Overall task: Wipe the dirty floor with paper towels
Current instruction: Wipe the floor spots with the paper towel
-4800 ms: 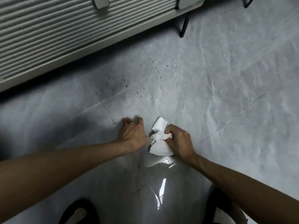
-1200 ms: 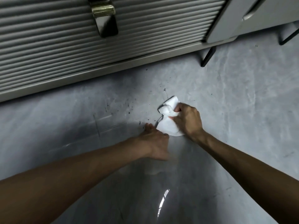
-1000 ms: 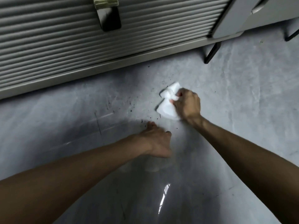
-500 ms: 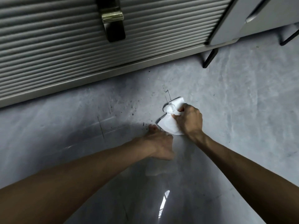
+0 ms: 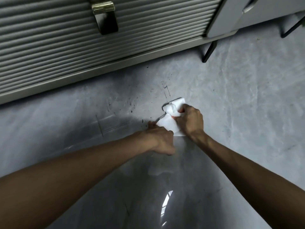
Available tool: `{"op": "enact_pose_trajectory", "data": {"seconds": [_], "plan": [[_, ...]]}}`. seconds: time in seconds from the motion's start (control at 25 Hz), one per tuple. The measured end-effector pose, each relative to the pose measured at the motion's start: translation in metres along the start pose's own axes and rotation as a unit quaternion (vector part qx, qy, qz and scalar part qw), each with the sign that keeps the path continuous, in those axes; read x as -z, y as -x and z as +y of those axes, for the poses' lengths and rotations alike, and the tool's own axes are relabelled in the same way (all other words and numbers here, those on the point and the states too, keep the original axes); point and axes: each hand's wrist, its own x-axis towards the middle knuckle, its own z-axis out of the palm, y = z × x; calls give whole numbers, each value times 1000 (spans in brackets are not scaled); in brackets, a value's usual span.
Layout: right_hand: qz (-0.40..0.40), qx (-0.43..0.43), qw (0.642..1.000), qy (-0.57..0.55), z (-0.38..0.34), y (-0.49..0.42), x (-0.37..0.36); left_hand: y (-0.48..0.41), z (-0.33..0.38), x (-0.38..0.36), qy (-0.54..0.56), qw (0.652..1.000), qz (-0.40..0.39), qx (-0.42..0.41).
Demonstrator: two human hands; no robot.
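- Nearest me, the glossy grey tiled floor [image 5: 231, 162] shows a bright glare patch and looks clean.
- The left hand [image 5: 159, 140] braces on the floor, fingers laid forward, holding nothing, just beside the towel.
- The right hand [image 5: 189, 123] has its grip bunched around a crumpled white paper towel [image 5: 170, 118], which it presses flat to the floor.
- Wiping looks to be underway. Scattered black specks [image 5: 132, 106] lie just left of and beyond the towel, so the next stroke probably needs to push forward-left with firm pressure.
- Farther back stands a grey ribbed-shutter cabinet [image 5: 82, 55] on a thin black metal leg [image 5: 208, 50].
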Motion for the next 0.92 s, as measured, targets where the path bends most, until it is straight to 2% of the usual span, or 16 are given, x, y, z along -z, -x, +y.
{"op": "enact_pose_trajectory", "data": {"seconds": [0.24,0.4,0.52,0.64,0.8,0.92], "plan": [[55,23,998,21,-21,-42,-10,-2,-6,-2,-10,1000,-1,-26],[81,5,997,-18,-52,-81,-20,2,-3,3,16,1000,-7,-5],[63,58,996,-39,-31,-55,-15,-1,-3,3,3,1000,-13,-13],[60,101,993,-10,21,-12,-1,-7,-8,-1,-3,1000,-14,-27],[156,40,987,18,39,-61,18,-6,-13,-4,26,999,-11,-15],[172,-20,985,-20,1,-119,8,1,-33,-13,103,993,57,-25]]}}
